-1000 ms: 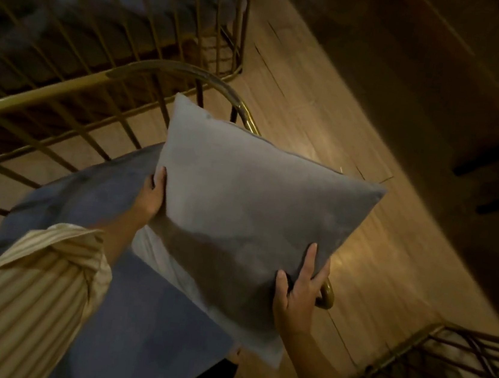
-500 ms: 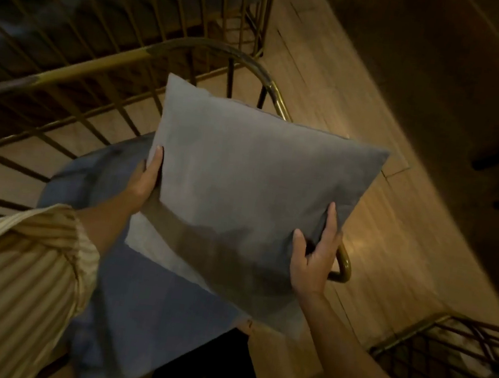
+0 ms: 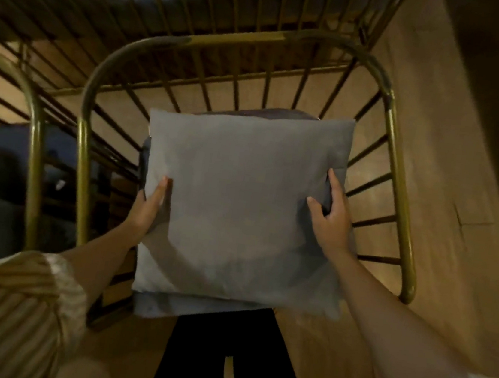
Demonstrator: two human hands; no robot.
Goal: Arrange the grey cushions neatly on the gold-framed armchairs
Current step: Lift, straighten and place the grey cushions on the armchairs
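The gold frame [image 3: 400, 182] of the armchair curved round from nine o'clock through twelve to three, with bare wooden floor [image 3: 451, 169] beyond it at three. The grey cushion [image 3: 239, 206] lay square over the seat pad [image 3: 161, 307]. The left hand [image 3: 147, 207] gripped its nine o'clock edge, the right hand [image 3: 330, 220] its three o'clock edge, fingers curled over. Both forearms reached forward.
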